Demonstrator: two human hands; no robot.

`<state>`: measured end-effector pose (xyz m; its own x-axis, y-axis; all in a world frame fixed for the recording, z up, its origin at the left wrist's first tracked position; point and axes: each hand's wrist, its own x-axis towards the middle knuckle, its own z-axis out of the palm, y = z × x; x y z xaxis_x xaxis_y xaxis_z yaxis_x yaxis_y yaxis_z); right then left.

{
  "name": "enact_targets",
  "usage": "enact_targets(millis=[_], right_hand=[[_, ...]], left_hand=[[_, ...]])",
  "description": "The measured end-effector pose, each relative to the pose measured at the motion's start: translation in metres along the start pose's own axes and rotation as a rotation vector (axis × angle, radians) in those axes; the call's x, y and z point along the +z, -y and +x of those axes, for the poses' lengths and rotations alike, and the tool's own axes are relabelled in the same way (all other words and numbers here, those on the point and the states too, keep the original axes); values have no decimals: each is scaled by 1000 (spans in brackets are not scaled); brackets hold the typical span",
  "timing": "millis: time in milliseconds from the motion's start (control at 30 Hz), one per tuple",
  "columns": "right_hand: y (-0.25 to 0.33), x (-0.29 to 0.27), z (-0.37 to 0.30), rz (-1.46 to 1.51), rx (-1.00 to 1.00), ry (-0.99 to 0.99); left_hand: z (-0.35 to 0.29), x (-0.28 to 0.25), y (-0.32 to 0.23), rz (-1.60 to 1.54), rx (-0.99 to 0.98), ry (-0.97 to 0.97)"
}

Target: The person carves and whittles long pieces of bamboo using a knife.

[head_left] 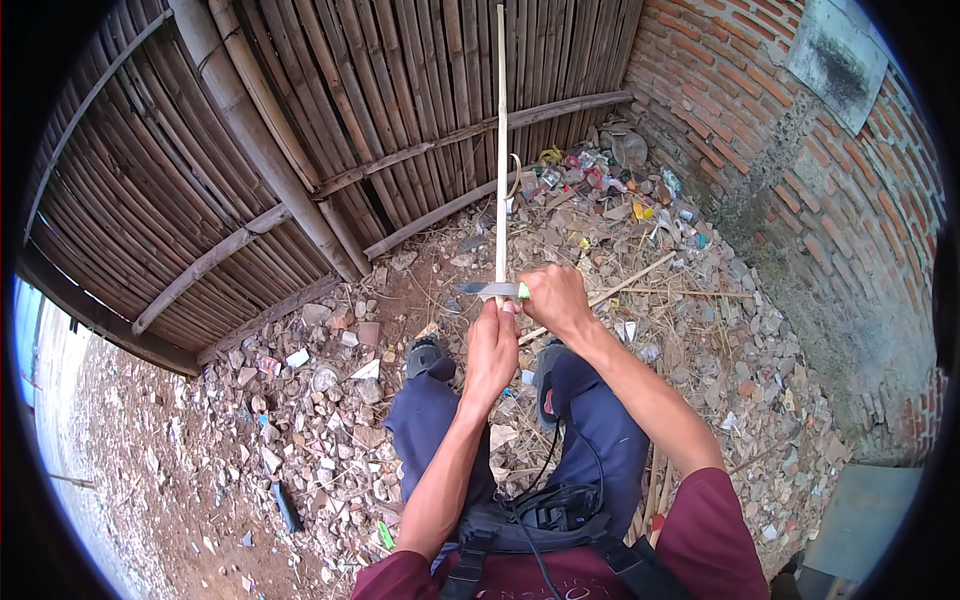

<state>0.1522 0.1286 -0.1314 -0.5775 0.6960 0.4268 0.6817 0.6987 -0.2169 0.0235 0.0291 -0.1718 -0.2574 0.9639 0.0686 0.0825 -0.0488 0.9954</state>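
My left hand [492,352] is closed around the near end of a long, pale bamboo strip [502,190], which points straight ahead, away from me. In my right hand [556,300] is a knife [484,289] with a bright green handle, mostly covered by the fingers. Its grey blade lies crosswise over the strip, just ahead of my left fingertips, pointing left. Both hands are close together in front of my knees. Whether the edge has cut into the strip cannot be made out.
A bamboo-slat wall [400,80] stands ahead and left, a brick wall [720,100] to the right. Stones and litter [620,180] cover the ground. Thin sticks [640,280] lie beyond my right hand. A dark elongated object [286,507] and a green piece [386,534] lie at lower left.
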Motion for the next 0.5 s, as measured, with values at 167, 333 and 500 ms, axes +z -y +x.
enact_targets(millis=[167, 333, 500], right_hand=[[-6, 10, 5, -37, -12, -34], [-8, 16, 8, -75, 2, -57], [-19, 11, 19, -65, 134, -60]], left_hand=[[2, -1, -8, 58, 8, -31], [0, -3, -17, 77, -16, -40], [-12, 0, -23, 139, -66, -34]])
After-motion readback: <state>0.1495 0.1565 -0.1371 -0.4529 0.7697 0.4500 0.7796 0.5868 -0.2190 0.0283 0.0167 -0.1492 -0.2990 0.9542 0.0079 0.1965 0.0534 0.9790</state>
